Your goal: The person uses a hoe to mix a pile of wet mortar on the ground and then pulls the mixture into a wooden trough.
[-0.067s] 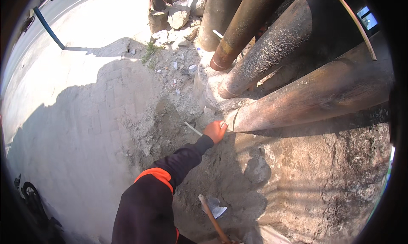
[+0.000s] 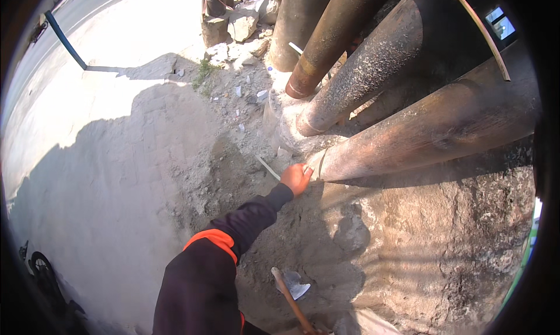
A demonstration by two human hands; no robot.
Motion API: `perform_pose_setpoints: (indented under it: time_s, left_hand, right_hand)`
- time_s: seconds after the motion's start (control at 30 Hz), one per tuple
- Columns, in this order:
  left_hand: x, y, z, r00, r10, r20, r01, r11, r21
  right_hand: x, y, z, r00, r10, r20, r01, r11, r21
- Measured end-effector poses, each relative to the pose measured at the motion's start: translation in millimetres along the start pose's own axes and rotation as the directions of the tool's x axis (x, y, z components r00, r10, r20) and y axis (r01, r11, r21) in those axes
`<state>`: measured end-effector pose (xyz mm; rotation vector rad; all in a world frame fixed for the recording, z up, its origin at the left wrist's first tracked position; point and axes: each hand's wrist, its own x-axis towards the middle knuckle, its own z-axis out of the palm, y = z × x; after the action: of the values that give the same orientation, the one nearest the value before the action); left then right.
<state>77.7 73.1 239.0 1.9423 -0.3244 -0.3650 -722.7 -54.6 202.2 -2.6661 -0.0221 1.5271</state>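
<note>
My left hand (image 2: 296,179) reaches out in a dark sleeve with an orange band. Its fingers are closed at the foot of the nearest big pipe (image 2: 426,128), pinching a thin pale strip (image 2: 268,167). One end of that strip sticks out beyond the hand, up and to the left. A narrow band (image 2: 320,163) circles the pipe's end right beside my fingertips; whether it is the same strip I cannot tell. My right hand is out of the picture.
More brown pipes (image 2: 364,64) slope up to the right from a dusty, crusted base (image 2: 283,122). Below my arm lies a wooden handle (image 2: 291,300) beside a whitish scrap (image 2: 297,287). Broken stones (image 2: 242,26) sit at the far side; a bicycle wheel (image 2: 44,268) shows at lower left.
The free end of the pale strip has swung slightly upward. My left hand stays closed at the same spot by the pipe's foot. The whole view has shifted a little.
</note>
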Motion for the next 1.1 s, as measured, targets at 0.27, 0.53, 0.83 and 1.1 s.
perform_pose_setpoints:
  time_s: [0.27,0.53,0.83,1.1]
  left_hand:
    - [92.4,136.8,-26.2,0.835,0.548,0.051,-0.447,0.62,0.645]
    - [161.4,164.4,-12.3,0.672,0.74,0.016,-0.74,0.672,-0.001]
    - [229.1,227.7,47.8,0.871,0.262,0.416,0.173,0.629,-0.758]
    - [292.0,140.7,105.4,0.79,0.423,0.443,-0.413,0.902,-0.126]
  right_hand:
    - [17.7,11.3,53.2,0.987,0.138,0.077,-0.141,0.989,0.036]
    - [15.8,-33.8,-74.4,0.926,0.375,0.054,-0.356,0.814,0.458]
    - [16.3,-29.5,-32.2,0.901,0.424,0.094,-0.398,0.719,0.57]
    - [14.4,-24.1,-55.4,0.925,0.289,0.247,-0.379,0.755,0.535]
